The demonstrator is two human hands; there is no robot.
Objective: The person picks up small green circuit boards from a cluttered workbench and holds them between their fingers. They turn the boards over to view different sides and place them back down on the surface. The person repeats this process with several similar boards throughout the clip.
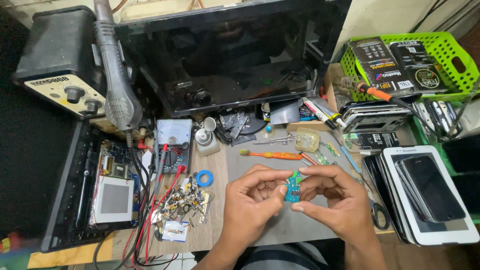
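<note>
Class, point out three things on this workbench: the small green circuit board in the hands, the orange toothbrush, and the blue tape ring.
small green circuit board [293,187], head view, exposed face
orange toothbrush [280,155], head view, handle
blue tape ring [199,178], head view, left band

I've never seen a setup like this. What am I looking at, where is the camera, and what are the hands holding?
There is no machine here: a person works with bare hands, and the one picture comes from a camera on their head, looking down at a cluttered repair bench. The left hand and right hand together pinch a small green circuit board over a grey mat. Behind it lie an orange toothbrush and a dark monitor. To the left are a multimeter, loose small parts and a hot-air station. To the right are stacked tablets and phones and a green basket.
</note>
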